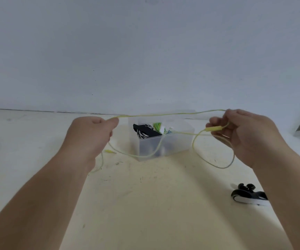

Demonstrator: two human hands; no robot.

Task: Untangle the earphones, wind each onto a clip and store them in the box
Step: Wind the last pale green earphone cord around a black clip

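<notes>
A pale yellow earphone cable (165, 114) stretches taut between my two hands above the table. My left hand (89, 134) pinches it at its left end, and slack hangs down below the wrist to a yellow plug (109, 151) on the table. My right hand (243, 134) grips the cable around its yellow inline remote (215, 128), with a loop drooping under it. Behind the cable stands a clear plastic box (174, 147) that holds a black-and-white wound earphone (144, 132) and a green-and-white one (161, 127).
A black and white clip (248, 196) lies on the cream table (145, 204) at the right, beside my right forearm. A white wall rises behind the table. A grey object shows at the far right edge.
</notes>
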